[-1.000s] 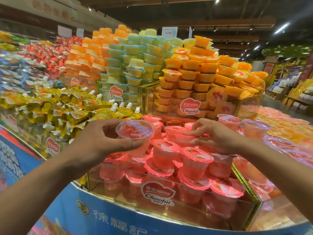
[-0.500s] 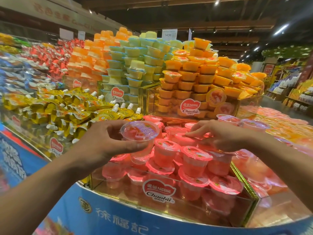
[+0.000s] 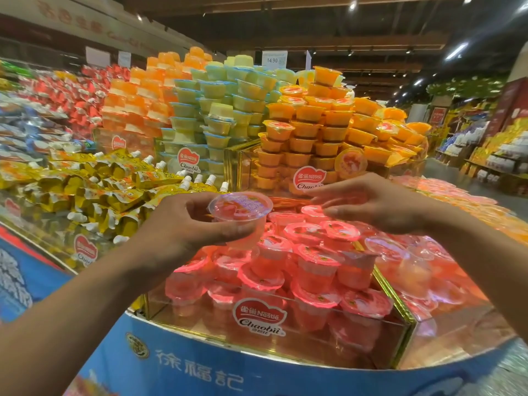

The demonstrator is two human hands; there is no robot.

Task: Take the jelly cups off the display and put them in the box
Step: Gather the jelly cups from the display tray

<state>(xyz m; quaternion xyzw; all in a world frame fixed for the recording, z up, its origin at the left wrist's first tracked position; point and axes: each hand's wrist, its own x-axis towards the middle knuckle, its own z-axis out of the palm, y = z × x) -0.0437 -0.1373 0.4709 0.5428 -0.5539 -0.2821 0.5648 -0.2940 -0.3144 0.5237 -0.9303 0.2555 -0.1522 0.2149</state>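
My left hand [image 3: 183, 224] grips a clear pink jelly cup [image 3: 240, 217] upright, above the left part of a pile of pink jelly cups [image 3: 314, 258]. The pile fills a clear gold-edged display bin [image 3: 285, 327] with a red label. My right hand [image 3: 374, 204] hovers over the back of the pile with fingers straight and spread, pointing left toward the held cup, holding nothing. No box is in view.
Behind stand stacks of orange cups [image 3: 311, 130], pale green cups [image 3: 220, 110] and more orange cups [image 3: 143, 101]. Yellow spouted pouches [image 3: 94, 184] lie at the left. More pink cups [image 3: 423, 270] fill the bin at the right. A blue display front [image 3: 200, 364] is below.
My right hand has lifted off the pile and its fingers have straightened out. My left hand still holds the same cup, a little higher and closer to the right hand.
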